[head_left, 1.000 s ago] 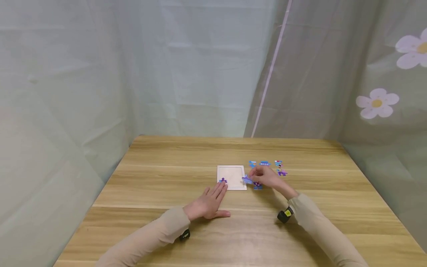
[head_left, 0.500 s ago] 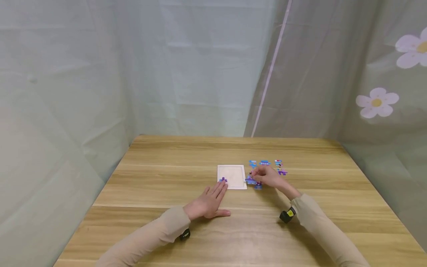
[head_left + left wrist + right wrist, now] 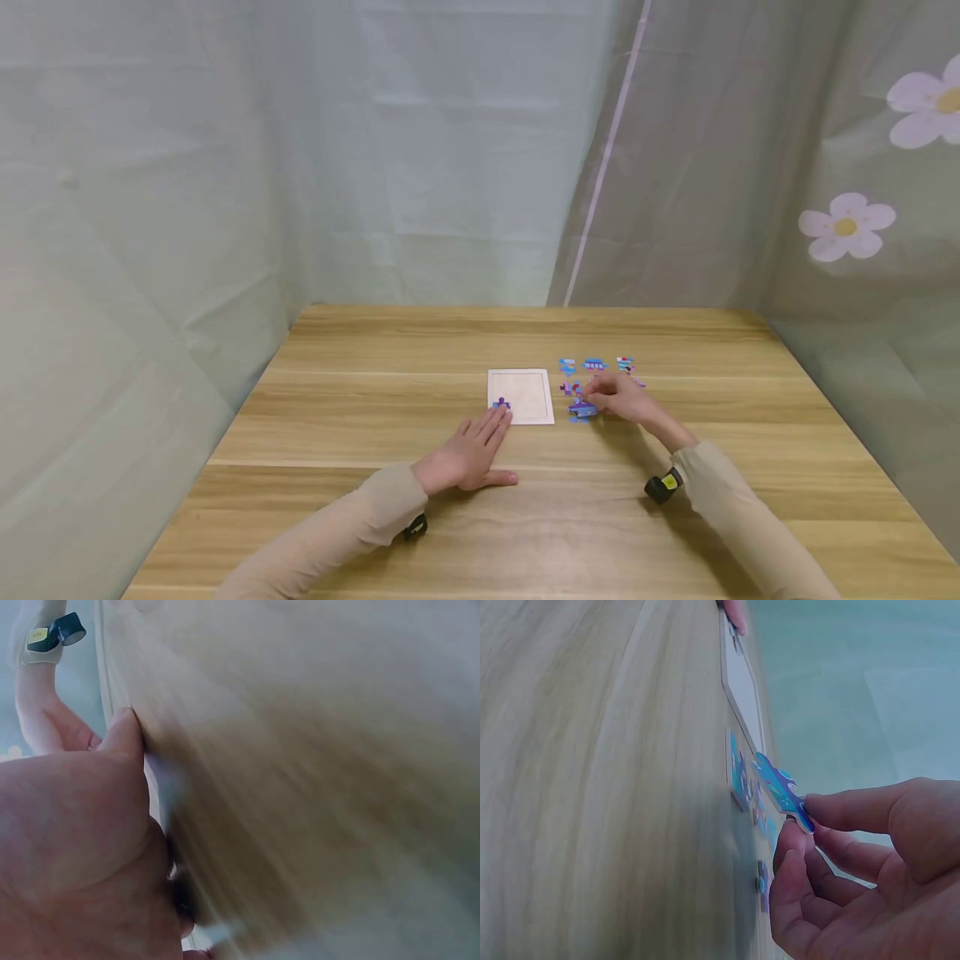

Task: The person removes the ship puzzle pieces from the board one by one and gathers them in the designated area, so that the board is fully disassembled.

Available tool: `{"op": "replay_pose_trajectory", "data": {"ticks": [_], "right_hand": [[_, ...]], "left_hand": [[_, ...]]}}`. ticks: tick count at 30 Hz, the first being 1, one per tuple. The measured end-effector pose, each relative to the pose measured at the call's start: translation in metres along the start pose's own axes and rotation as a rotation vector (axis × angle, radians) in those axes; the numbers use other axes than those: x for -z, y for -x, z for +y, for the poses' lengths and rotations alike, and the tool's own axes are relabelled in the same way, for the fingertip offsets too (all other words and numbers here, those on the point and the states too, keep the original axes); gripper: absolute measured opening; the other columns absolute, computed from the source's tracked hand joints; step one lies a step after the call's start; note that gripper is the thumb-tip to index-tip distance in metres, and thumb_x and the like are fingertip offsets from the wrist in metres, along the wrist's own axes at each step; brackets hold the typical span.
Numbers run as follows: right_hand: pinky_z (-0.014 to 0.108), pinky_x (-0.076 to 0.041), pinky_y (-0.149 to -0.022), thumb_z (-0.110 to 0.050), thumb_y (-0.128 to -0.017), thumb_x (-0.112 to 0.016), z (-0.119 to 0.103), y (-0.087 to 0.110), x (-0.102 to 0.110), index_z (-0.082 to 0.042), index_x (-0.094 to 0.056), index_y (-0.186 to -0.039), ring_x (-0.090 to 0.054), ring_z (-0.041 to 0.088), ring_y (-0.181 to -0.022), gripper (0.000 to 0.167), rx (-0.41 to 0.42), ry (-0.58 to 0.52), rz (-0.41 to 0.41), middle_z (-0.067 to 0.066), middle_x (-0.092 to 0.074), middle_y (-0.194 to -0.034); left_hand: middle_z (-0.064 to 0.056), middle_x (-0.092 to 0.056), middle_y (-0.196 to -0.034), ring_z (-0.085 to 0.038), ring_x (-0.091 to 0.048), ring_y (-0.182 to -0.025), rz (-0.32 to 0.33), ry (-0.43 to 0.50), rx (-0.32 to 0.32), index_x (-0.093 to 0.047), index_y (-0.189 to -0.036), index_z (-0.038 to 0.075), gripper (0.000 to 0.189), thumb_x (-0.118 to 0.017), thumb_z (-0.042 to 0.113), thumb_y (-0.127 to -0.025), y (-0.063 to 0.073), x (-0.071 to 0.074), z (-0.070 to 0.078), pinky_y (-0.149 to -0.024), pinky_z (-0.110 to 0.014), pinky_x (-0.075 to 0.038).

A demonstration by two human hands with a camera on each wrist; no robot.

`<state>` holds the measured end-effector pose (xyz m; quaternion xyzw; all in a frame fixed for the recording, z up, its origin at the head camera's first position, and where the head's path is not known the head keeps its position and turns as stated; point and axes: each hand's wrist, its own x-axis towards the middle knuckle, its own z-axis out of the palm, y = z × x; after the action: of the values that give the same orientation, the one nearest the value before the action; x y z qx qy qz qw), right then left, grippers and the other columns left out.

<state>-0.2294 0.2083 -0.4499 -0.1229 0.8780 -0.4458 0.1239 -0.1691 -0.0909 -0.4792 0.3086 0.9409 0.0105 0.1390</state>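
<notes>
My left hand lies with straight fingers over the near-left corner of a white square puzzle tray. Its fingertips are at a purple and blue puzzle piece in that corner and hide part of it. Thumb and fingers of my right hand pinch another blue and purple puzzle piece. In the right wrist view this piece is tilted, raised over the table. It overlaps a piece lying just right of the tray in the head view.
More loose puzzle pieces lie right of the tray: a blue one, one with a row of windows, a multicoloured one and a purple one. The wooden table is bordered by hanging curtains.
My right hand has drawn back to the right, carrying its pinched puzzle piece from the tray's right edge to above the loose pieces. My left hand stays in place.
</notes>
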Motion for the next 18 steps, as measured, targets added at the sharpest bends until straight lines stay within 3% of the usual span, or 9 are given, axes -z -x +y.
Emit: {"op": "replay_pose_trajectory", "data": {"ticks": [9,18], "right_hand": [[0.022,-0.049,-0.060,-0.007,-0.090,-0.065,0.011,0.009,0.010,0.007,-0.066,-0.099,-0.056,0.007,-0.070,0.017,-0.045,0.000,0.093,0.013,-0.070,-0.089],[0.023,-0.051,-0.058,-0.007,-0.089,-0.066,0.021,0.013,0.017,0.006,-0.067,-0.101,-0.057,0.010,-0.065,0.018,-0.140,0.001,0.128,0.005,-0.068,-0.081]], "left_hand": [[-0.016,-0.008,-0.163,-0.030,-0.014,-0.150,-0.025,0.021,-0.007,-0.013,-0.154,0.001,0.092,-0.046,0.062,-0.093,0.012,0.023,0.012,-0.118,-0.052,-0.026],[-0.016,-0.002,-0.163,-0.030,-0.009,-0.151,-0.032,0.021,-0.012,-0.007,-0.155,0.002,0.095,-0.044,0.064,-0.093,0.008,0.016,0.007,-0.119,-0.052,-0.023]]}}
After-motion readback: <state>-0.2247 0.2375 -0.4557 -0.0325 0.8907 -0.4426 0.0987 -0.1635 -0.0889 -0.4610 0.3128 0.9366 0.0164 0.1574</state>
